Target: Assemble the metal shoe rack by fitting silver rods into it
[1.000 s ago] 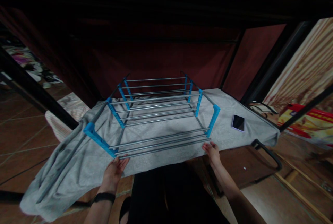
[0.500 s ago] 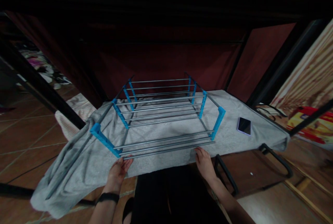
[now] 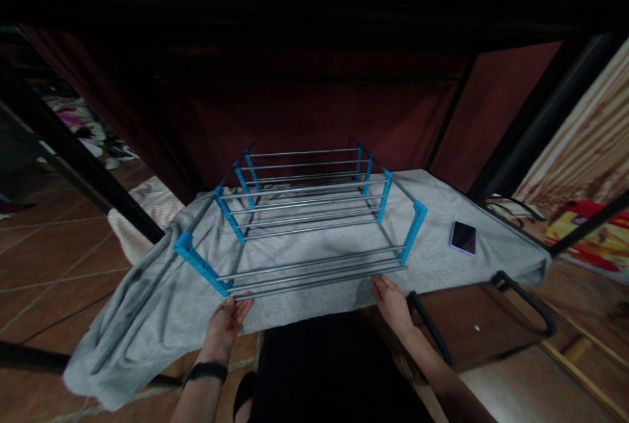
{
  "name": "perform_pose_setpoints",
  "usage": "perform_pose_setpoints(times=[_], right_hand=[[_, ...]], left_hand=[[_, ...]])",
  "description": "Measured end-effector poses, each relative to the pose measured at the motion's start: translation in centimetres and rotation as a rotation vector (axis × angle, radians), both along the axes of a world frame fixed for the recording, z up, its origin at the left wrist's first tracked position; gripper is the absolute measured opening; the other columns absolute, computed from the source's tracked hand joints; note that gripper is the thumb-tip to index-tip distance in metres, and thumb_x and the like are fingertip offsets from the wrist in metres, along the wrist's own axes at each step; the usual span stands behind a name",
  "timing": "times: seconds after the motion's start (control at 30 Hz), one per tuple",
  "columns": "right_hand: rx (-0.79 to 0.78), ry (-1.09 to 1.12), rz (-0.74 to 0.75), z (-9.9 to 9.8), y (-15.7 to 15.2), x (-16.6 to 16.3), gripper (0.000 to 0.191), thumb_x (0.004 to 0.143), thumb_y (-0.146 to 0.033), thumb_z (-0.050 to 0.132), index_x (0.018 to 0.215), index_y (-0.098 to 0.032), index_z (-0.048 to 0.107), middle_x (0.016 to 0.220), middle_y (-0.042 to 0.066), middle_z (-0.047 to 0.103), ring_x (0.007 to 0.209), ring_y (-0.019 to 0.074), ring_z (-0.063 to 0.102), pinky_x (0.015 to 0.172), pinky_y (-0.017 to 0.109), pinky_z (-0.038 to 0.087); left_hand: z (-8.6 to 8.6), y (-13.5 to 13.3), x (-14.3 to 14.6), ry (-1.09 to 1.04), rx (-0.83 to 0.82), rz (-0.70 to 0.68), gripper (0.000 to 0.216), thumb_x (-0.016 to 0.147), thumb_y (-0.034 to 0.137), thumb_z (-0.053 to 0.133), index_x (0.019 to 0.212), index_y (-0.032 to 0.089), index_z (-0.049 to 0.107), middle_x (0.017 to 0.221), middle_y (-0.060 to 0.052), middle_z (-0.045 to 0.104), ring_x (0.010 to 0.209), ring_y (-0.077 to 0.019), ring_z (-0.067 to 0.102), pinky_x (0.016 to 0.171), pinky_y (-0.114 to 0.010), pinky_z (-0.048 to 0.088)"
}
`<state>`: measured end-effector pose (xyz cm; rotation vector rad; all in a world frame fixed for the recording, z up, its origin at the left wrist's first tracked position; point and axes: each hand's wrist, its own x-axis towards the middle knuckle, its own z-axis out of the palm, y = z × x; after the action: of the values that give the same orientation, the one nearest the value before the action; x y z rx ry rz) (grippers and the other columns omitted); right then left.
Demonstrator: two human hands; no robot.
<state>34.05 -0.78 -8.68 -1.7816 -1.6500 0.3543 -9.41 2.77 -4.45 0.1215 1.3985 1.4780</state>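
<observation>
A rack of grey metal rods with blue plastic brackets (image 3: 304, 213) lies on a grey towel (image 3: 442, 259) spread over a low frame. My left hand (image 3: 227, 325) is at the towel's near edge below the rack's front left corner, fingers curled onto the cloth. My right hand (image 3: 390, 302) touches the near edge under the rack's front rods, right of centre, fingers stretched forward. Whether either hand grips the towel or a rod is unclear.
A phone (image 3: 462, 238) lies on the towel to the right of the rack. Black metal bars (image 3: 525, 292) curve out below the towel's right end. Dark red cloth walls stand behind. Tiled floor, a striped cloth (image 3: 142, 213) and clutter lie left.
My right hand has shifted left along the near edge, from the rack's front right corner toward the middle. The view has swung slightly, and my left hand has stayed in place.
</observation>
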Motion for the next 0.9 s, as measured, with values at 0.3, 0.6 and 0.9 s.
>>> perform_pose_setpoints(times=[0.3, 0.6, 0.9], right_hand=[[-0.05, -0.125, -0.09, -0.1, 1.7, -1.1, 0.02, 0.095, -0.023, 0.048, 0.094, -0.026, 0.067, 0.101, 0.01, 0.071, 0.095, 0.0217, 0.064, 0.092, 0.036, 0.044], [-0.13, -0.214, -0.084, 0.1, 2.2, -0.8, 0.014, 0.091, -0.019, 0.048, 0.089, -0.023, 0.061, 0.096, 0.009, 0.07, 0.092, 0.0204, 0.064, 0.088, 0.034, 0.04], [-0.285, -0.161, 0.093, 0.9, -2.5, 4.6, 0.011, 0.078, -0.014, 0.058, 0.073, -0.024, 0.059, 0.073, 0.001, 0.068, 0.071, 0.0172, 0.063, 0.073, 0.03, 0.04]], left_hand=[[-0.4, 0.2, -0.3, -0.004, -0.017, 0.007, 0.025, 0.094, 0.002, 0.046, 0.079, 0.017, 0.059, 0.074, -0.005, 0.072, 0.071, -0.0153, 0.074, 0.081, -0.029, 0.064], [-0.1, 0.1, -0.2, -0.022, -0.026, 0.017, 0.027, 0.095, 0.001, 0.045, 0.081, 0.017, 0.062, 0.076, -0.006, 0.073, 0.072, -0.0154, 0.073, 0.081, -0.028, 0.062], [-0.4, 0.3, -0.4, -0.02, -0.007, -0.005, 0.029, 0.095, 0.001, 0.044, 0.081, 0.018, 0.062, 0.075, -0.005, 0.073, 0.072, -0.0152, 0.074, 0.085, -0.029, 0.062]])
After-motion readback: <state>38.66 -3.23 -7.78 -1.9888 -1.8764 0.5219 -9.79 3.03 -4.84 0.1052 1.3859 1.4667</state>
